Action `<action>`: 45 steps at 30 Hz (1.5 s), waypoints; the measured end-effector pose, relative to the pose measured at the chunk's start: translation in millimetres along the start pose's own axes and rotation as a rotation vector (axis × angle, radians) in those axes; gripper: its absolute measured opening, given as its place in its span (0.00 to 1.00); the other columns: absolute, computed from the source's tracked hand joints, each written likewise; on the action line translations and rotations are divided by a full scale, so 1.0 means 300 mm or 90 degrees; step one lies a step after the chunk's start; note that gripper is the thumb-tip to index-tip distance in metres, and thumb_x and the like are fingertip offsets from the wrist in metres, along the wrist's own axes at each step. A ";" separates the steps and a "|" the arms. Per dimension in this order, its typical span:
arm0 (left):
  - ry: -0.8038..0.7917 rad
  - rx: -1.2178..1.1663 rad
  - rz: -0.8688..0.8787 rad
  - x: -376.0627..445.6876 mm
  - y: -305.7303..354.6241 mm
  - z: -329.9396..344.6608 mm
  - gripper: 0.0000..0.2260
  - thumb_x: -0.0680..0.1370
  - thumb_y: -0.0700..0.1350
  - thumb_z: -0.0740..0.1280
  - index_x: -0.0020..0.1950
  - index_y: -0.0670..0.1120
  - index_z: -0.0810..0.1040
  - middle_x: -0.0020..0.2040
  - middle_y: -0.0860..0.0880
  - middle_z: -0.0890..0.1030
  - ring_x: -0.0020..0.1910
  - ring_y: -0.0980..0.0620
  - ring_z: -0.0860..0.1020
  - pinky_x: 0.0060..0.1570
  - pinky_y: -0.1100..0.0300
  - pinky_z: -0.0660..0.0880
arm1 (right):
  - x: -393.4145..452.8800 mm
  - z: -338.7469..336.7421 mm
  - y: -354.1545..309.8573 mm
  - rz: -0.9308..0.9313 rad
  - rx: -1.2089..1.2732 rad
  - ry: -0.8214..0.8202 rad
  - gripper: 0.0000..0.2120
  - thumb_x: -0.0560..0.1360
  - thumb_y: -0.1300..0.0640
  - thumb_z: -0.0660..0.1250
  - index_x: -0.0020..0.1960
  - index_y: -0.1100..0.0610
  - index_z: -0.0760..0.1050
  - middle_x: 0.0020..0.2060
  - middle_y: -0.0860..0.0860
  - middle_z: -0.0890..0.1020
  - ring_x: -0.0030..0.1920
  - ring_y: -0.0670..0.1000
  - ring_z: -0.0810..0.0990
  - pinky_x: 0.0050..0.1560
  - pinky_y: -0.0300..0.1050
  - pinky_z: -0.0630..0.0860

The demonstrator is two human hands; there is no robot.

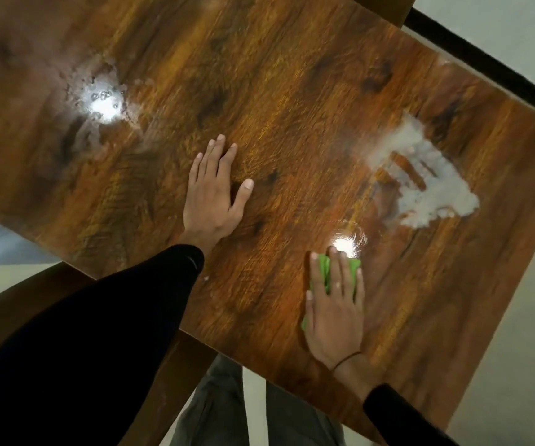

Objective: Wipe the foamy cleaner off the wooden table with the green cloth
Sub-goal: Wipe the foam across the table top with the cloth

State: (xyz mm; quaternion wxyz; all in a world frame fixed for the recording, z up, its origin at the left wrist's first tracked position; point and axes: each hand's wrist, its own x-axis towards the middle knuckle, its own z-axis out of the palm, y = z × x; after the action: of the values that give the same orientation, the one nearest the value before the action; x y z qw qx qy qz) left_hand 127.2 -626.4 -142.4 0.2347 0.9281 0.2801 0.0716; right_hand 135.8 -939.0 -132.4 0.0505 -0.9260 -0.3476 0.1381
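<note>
The wooden table [276, 91] fills most of the view, glossy brown with a dark grain. A white patch of foamy cleaner [430, 185] lies near its right edge, smeared with bare streaks. A thinner wet film with bubbles [98, 88] sits at the upper left under a light glare. My right hand [335, 307] lies flat on the green cloth [324, 268] and presses it onto the table near the front edge, below and left of the white patch. My left hand [213, 191] rests flat on bare wood at the middle, fingers spread, holding nothing.
A dark wooden chair [163, 381] stands under the table's front corner. Pale floor [517, 317] shows to the right and a black strip [485, 59] runs along the far right edge. My grey trouser legs [227, 413] are below the table edge.
</note>
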 end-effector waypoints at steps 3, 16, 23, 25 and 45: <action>-0.003 -0.094 -0.014 -0.003 -0.001 -0.016 0.31 0.89 0.61 0.54 0.87 0.45 0.63 0.89 0.46 0.60 0.89 0.48 0.54 0.88 0.44 0.48 | 0.063 0.013 -0.166 -0.153 0.021 -0.008 0.33 0.88 0.49 0.54 0.91 0.51 0.48 0.89 0.59 0.52 0.89 0.61 0.49 0.89 0.66 0.46; 0.170 -0.653 -0.350 -0.076 -0.111 -0.245 0.30 0.86 0.63 0.53 0.65 0.42 0.85 0.58 0.42 0.89 0.60 0.43 0.86 0.59 0.50 0.81 | 0.263 0.053 -0.447 -0.712 -0.114 -0.064 0.37 0.87 0.52 0.60 0.91 0.52 0.47 0.90 0.59 0.50 0.90 0.61 0.47 0.88 0.65 0.46; 0.339 -0.684 -0.399 -0.172 -0.166 -0.231 0.29 0.87 0.59 0.57 0.61 0.35 0.85 0.45 0.41 0.88 0.45 0.43 0.85 0.43 0.55 0.80 | 0.613 -0.047 -0.383 -0.377 -0.064 0.045 0.32 0.90 0.51 0.54 0.91 0.50 0.46 0.89 0.59 0.53 0.90 0.60 0.48 0.89 0.64 0.48; 0.376 -0.682 -0.423 -0.201 -0.169 -0.242 0.28 0.87 0.57 0.58 0.61 0.33 0.85 0.43 0.42 0.87 0.42 0.45 0.85 0.41 0.57 0.80 | 0.664 -0.073 -0.318 -0.259 -0.041 0.070 0.30 0.91 0.51 0.52 0.91 0.50 0.49 0.89 0.59 0.55 0.90 0.60 0.50 0.89 0.65 0.50; 0.382 -0.679 -0.512 -0.346 -0.185 -0.275 0.07 0.84 0.43 0.73 0.53 0.40 0.82 0.42 0.44 0.87 0.40 0.55 0.86 0.43 0.64 0.82 | 0.735 -0.023 -0.696 -0.452 -0.119 0.024 0.31 0.90 0.50 0.50 0.91 0.49 0.47 0.89 0.58 0.55 0.90 0.60 0.50 0.89 0.63 0.49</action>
State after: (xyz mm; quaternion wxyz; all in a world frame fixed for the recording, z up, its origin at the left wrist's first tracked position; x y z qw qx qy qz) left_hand -8.1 -610.5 -96.3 0.5760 0.4534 0.5785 0.3578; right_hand 165.1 -636.6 -134.8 0.0167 -0.7504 -0.6578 0.0626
